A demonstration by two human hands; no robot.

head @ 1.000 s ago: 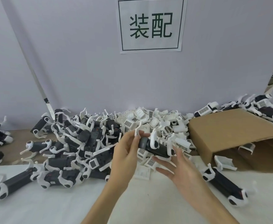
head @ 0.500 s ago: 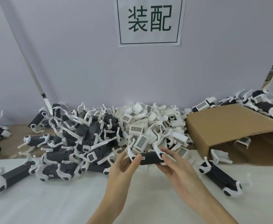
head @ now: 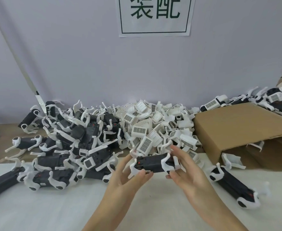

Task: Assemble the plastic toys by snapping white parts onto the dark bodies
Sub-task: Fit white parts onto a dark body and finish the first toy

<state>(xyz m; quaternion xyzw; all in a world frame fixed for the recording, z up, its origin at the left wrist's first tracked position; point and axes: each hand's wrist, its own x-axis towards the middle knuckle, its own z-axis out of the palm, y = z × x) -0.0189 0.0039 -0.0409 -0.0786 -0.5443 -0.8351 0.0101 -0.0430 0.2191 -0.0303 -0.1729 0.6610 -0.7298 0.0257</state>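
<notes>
A dark toy body (head: 151, 163) with white legs at both ends is held level above the white table top. My left hand (head: 128, 178) grips its left end between thumb and fingers. My right hand (head: 185, 167) holds its right end, with fingers curled round the white legs there. Just behind lies a heap of loose white grille parts (head: 155, 125). A heap of dark bodies with white legs (head: 80, 140) spreads to the left.
A tipped cardboard box (head: 237, 129) lies at the right with white parts at its mouth. One dark toy (head: 233, 185) lies in front of the box. More toys (head: 270, 100) rest behind it. A grey wall with a paper sign (head: 155, 15) closes the back.
Both hands have brought the dark body down and toward me, away from the white heap. My right hand, earlier open under it, now holds its right end.
</notes>
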